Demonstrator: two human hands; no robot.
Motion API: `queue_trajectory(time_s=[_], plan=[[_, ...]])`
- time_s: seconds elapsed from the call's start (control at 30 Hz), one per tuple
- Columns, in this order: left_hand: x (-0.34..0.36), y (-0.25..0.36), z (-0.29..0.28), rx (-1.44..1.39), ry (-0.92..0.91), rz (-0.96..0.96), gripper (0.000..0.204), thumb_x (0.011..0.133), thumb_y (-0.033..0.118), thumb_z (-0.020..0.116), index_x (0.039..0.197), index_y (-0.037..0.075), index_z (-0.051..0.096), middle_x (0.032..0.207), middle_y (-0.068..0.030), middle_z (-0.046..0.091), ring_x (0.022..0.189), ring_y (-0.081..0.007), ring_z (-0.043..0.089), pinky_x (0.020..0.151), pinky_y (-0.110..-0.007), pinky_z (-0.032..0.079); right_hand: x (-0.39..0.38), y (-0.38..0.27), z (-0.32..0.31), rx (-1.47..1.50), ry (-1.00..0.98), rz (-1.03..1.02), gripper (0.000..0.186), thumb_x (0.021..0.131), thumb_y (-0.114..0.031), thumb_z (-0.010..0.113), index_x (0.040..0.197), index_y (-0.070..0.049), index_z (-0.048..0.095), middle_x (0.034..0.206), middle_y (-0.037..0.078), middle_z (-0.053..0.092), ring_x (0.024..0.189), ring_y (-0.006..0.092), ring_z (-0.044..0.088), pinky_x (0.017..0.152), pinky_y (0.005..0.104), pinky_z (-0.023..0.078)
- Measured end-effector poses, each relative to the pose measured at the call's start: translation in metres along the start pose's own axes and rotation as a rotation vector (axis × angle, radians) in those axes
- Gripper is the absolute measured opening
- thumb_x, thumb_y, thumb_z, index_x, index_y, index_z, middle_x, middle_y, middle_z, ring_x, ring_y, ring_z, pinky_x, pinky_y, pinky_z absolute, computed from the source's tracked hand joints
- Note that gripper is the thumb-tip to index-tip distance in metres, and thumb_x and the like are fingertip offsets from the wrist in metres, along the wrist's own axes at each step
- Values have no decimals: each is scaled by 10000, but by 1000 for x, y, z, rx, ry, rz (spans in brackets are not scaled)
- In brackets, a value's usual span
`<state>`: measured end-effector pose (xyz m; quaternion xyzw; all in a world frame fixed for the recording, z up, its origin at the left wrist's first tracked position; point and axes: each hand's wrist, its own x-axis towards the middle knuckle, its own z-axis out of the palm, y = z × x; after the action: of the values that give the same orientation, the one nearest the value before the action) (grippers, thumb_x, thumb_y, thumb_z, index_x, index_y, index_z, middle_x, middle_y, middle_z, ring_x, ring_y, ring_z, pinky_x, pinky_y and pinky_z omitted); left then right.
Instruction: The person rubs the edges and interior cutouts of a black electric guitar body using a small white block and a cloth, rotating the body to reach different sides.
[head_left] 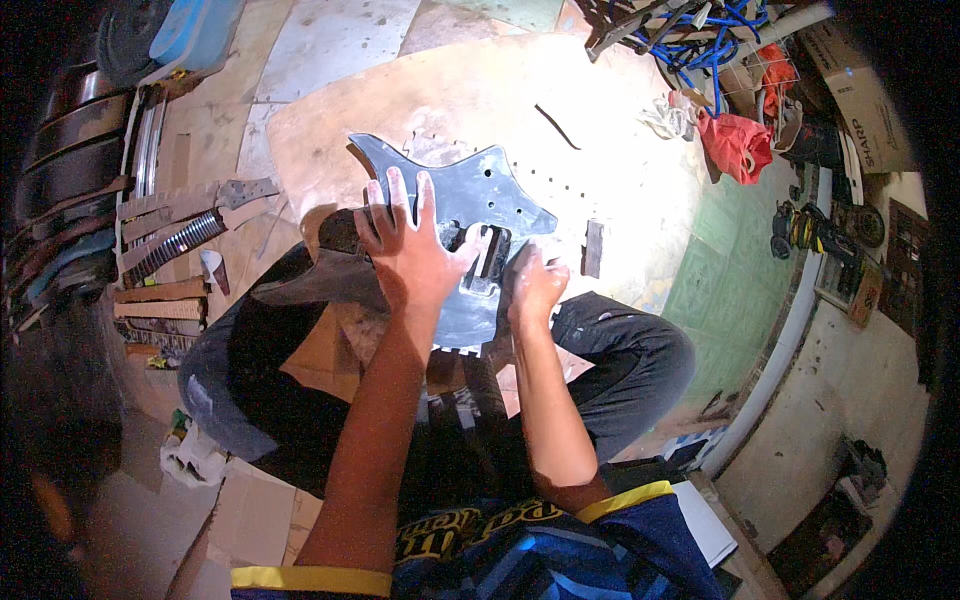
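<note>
A dark grey guitar body (455, 180), streaked with pale dust, lies over my lap with its horns pointing away from me. Small holes and cut-out pockets show in its face. My left hand (405, 245) rests flat on its left half, fingers spread. At the body's right edge, beside the pockets, my right hand (538, 280) is closed with its fingers curled. Whatever it may hold is hidden. Another dark, curved piece (325, 275) sits to the left of the body, partly covered by my left forearm.
A pale board (630, 170) spreads ahead, bearing a short dark block (593, 248) and a thin curved strip (557, 127). Wooden pieces and tools (195, 225) lie at the left. Blue cables (715, 50) and a red bag (735, 147) are at the far right.
</note>
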<state>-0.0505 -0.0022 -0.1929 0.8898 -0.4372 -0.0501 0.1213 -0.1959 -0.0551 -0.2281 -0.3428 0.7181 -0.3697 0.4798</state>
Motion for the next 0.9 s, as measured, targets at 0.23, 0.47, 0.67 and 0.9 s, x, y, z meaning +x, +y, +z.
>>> queue_trajectory(time_s=[0.23,0.47,0.67,0.9], plan=[[-1,-3,9,-143,-49,-40,940,788,707,629,1517,147,433,1607,-193,253,1477,-418,201,1184,-611,146,19,-17,-12,132,158,69,168,933,-28,599,777,-80,568,721,-10,579,569,78,526,481,265,402],[0,1,0,-64,-110,-54,937,796,705,619,1531,161,413,1626,-183,231,1492,-412,174,1194,-604,113,-4,-28,-18,89,14,149,71,917,-78,661,866,-72,612,688,-10,581,515,78,508,445,261,394],[0,2,0,-92,-88,-65,925,796,693,624,1522,157,426,1624,-175,244,1492,-403,175,1196,-598,113,2,0,-24,-181,-111,-123,79,894,-69,706,877,-12,654,795,34,641,675,114,557,606,300,466],[0,3,-3,-25,-80,-42,920,791,690,635,1508,145,448,1617,-179,250,1479,-408,201,1189,-602,135,7,6,-28,-291,-202,-311,108,882,-13,684,973,24,640,862,87,667,787,159,597,760,328,491]])
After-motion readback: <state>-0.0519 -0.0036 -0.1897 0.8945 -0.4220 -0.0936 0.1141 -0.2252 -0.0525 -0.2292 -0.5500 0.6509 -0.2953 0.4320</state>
